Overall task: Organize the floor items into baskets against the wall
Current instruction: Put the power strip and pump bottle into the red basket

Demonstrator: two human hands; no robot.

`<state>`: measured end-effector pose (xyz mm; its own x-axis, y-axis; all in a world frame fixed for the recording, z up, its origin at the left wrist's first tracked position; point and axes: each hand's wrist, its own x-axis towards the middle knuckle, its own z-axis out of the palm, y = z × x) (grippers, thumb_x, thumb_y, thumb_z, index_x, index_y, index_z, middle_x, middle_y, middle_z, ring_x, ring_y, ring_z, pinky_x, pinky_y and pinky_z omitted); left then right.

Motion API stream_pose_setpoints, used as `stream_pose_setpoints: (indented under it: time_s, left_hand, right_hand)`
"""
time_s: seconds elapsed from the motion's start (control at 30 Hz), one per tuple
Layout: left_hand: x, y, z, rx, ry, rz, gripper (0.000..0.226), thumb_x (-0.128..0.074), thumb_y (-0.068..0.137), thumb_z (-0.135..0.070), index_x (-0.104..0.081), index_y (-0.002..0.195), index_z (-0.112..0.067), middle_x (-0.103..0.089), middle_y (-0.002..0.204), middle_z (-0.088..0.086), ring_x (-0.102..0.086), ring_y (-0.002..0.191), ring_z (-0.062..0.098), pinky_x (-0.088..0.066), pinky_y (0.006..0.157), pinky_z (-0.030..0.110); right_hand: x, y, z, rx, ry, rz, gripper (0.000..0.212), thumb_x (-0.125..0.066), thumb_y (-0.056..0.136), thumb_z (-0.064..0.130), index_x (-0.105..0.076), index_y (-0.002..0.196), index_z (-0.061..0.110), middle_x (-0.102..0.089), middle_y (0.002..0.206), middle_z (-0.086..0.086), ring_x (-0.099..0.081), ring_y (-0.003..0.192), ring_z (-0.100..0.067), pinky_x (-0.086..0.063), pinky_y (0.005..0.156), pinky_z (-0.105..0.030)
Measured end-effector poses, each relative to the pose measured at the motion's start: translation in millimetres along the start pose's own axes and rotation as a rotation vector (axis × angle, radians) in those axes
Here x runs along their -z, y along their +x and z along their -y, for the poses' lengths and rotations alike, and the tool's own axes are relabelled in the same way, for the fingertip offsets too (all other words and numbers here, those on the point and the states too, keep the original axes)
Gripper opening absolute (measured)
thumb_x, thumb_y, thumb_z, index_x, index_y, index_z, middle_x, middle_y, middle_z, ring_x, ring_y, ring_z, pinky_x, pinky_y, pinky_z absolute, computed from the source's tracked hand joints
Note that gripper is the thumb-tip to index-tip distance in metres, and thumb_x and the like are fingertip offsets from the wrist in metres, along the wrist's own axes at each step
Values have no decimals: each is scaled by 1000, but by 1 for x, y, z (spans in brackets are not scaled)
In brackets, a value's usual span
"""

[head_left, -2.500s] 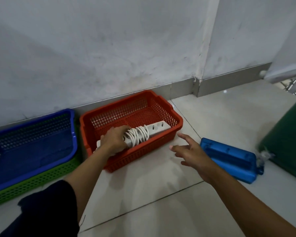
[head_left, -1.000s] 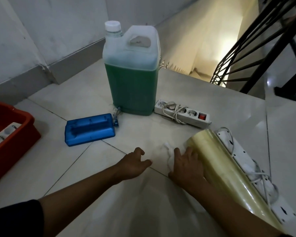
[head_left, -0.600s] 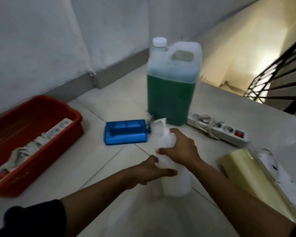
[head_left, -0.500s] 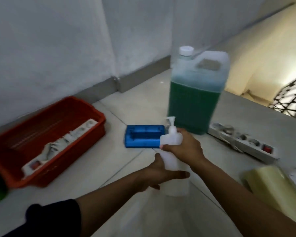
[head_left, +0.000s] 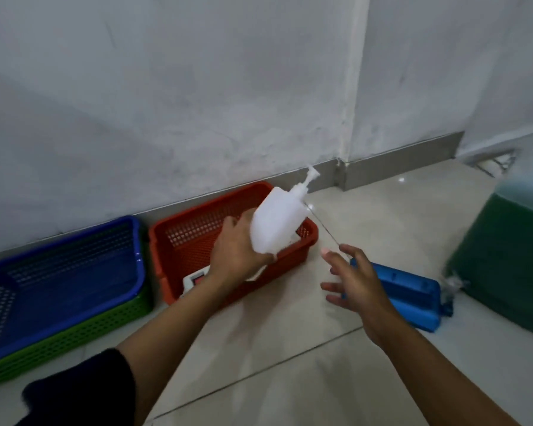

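My left hand (head_left: 234,253) grips the base of a white pump bottle (head_left: 277,224) and holds it tilted, nozzle up and to the right, above the red basket (head_left: 179,241) by the wall. A white power strip (head_left: 194,279) lies in that basket, mostly hidden by my arm. My right hand (head_left: 354,281) hovers open, fingers spread, just right of the basket over the floor. Left of the red basket, a blue basket (head_left: 74,241) sits nested in a green basket (head_left: 68,333).
A blue plastic case (head_left: 413,299) lies on the tiles right behind my right hand. A large jug of green liquid (head_left: 511,256) stands at the right edge. The wall and grey skirting run behind the baskets, with a corner at centre right.
The bottle passed from both hands to my left hand alone and moved left over the red basket. My right hand let go and opened. The view swung left to the baskets.
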<state>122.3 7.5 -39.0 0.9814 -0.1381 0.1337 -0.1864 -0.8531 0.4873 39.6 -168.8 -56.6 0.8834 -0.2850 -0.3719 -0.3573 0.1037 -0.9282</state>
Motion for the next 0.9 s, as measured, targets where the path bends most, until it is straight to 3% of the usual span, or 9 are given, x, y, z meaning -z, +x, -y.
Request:
stream_pose_setpoints:
  time_s: [0.17, 0.4, 0.57, 0.67, 0.8, 0.9]
  left_hand:
    - [-10, 21, 66, 126, 294, -101, 83, -72, 70, -35, -32, 143, -32, -47, 130, 7, -46, 122, 29, -33, 101, 46]
    - [-18, 42, 103, 163, 408, -144, 81, -67, 74, -30, -27, 145, -32, -39, 140, 5, -35, 130, 27, -18, 108, 54]
    - [-16, 49, 121, 207, 416, 8, 73, -65, 79, -30, -32, 144, -34, -34, 145, 7, -28, 136, 27, -18, 111, 54]
    - [-20, 45, 125, 242, 258, 141, 60, -57, 85, -23, -36, 141, -29, -33, 150, 4, -31, 138, 26, -18, 114, 56]
    - [-17, 39, 126, 243, 259, 250, 69, -60, 86, -15, -27, 145, -28, -27, 156, 1, -29, 142, 26, -26, 112, 58]
    - [-11, 36, 122, 225, 418, 373, 79, -55, 89, -9, -11, 152, -32, -8, 162, 1, -10, 149, 26, -14, 115, 62]
  right_hand:
    - [-24, 15, -21, -20, -116, 71, 47, -61, 89, 38, -47, 132, 27, -60, 115, -7, -65, 93, -20, -56, 80, -37]
    - [-32, 30, -39, -52, -202, 136, 42, -58, 90, 38, -47, 130, 30, -60, 101, 1, -65, 91, -17, -56, 78, -33]
    - [-26, 33, -45, -81, -220, 130, 39, -58, 90, 38, -49, 128, 30, -62, 108, -4, -66, 90, -18, -56, 73, -31]
    - [-22, 32, -47, -92, -225, 130, 38, -58, 90, 37, -50, 126, 29, -63, 110, -6, -66, 90, -20, -57, 74, -31]
    - [-21, 28, -47, -103, -240, 134, 38, -58, 91, 38, -50, 127, 28, -63, 109, -7, -66, 89, -20, -56, 72, -30]
    - [-19, 21, -44, -110, -256, 146, 40, -58, 91, 39, -50, 128, 27, -64, 109, -6, -66, 89, -19, -57, 75, -31]
